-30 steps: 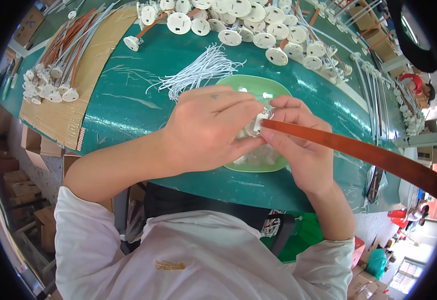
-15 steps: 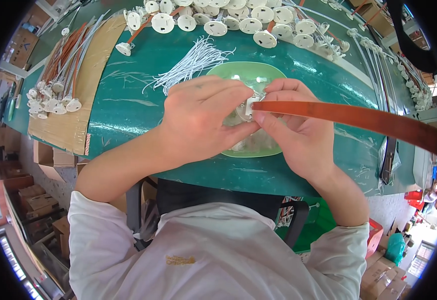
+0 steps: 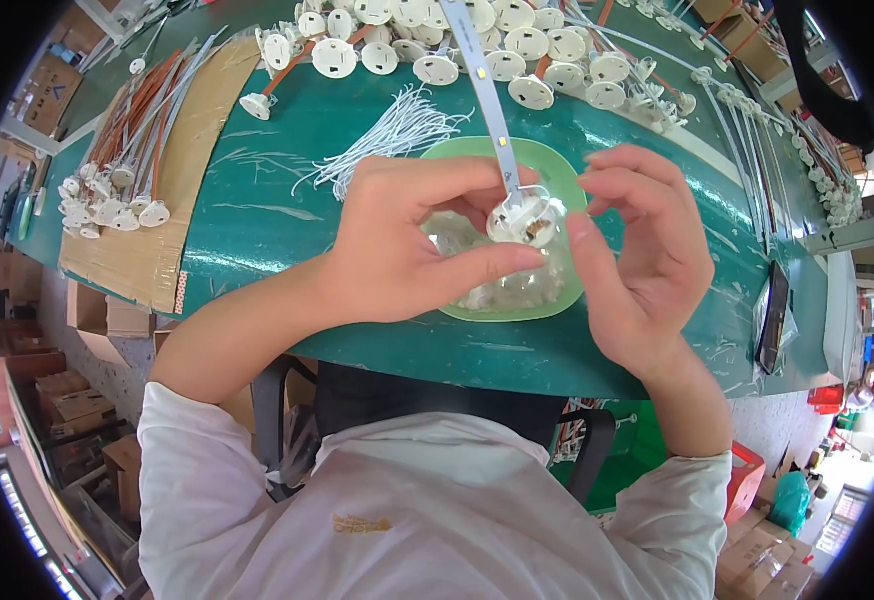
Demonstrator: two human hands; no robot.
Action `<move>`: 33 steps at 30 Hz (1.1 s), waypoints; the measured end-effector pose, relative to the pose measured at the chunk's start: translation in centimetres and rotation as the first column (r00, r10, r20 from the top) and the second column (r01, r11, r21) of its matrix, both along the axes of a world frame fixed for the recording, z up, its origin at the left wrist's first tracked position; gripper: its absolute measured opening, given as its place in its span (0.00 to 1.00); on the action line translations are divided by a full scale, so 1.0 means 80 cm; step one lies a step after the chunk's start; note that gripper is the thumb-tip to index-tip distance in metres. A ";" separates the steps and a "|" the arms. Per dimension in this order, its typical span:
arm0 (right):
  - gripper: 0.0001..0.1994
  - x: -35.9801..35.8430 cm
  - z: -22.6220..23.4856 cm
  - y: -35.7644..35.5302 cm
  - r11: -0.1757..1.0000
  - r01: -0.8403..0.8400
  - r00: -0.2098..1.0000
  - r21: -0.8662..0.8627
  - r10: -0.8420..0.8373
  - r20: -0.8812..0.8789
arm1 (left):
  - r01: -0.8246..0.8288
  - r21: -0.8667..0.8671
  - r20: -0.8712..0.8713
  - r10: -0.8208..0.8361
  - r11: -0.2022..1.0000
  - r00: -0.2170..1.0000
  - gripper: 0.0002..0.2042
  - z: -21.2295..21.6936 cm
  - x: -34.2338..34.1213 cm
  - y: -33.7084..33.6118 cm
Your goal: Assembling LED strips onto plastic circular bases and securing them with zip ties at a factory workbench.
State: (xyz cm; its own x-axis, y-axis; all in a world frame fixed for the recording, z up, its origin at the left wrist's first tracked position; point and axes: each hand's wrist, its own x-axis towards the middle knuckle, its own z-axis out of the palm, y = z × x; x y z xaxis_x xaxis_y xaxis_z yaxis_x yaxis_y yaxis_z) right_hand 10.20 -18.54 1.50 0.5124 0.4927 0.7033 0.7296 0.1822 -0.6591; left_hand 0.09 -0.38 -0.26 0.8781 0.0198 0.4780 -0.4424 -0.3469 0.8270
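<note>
Between thumb and fingers, my left hand [image 3: 407,240] grips a round white plastic cap [image 3: 522,222]. From the cap a narrow LED strip [image 3: 497,125] rises away from me, its pale face with small yellow chips turned upward. A thin white wire loops at the cap's edge. My right hand [image 3: 652,245] is just right of the cap, apart from it, fingers curved and spread with nothing in them. Beneath both hands sits a light green bowl [image 3: 557,305] holding many small clear pieces, too blurred to name.
A bundle of white wires [image 3: 382,140] lies left of the bowl. Many white-capped strips [image 3: 437,68] are heaped along the far side. More capped strips [image 3: 112,200] rest on a cardboard sheet [image 3: 172,180] at left. A dark flat object [image 3: 774,320] lies at the right edge.
The strip has swung from pointing right with its orange-brown side showing to pointing away with its LED side up. My right hand has let go and moved right, opening.
</note>
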 end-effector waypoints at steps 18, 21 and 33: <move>0.13 -0.006 0.006 -0.005 0.993 0.119 0.743 -0.010 -0.082 0.664 | 0.301 -0.433 -0.054 -0.358 0.850 0.932 0.21 0.001 -0.005 0.005; 0.12 0.001 0.009 -0.006 0.992 0.114 0.748 -0.058 -0.047 0.662 | 0.246 -0.434 -0.122 -0.327 0.867 0.937 0.21 0.003 -0.002 0.008; 0.13 0.003 0.008 -0.004 0.993 0.071 0.795 -0.092 -0.001 0.607 | 0.230 -0.572 -0.085 -0.336 0.788 0.938 0.19 0.003 0.005 0.006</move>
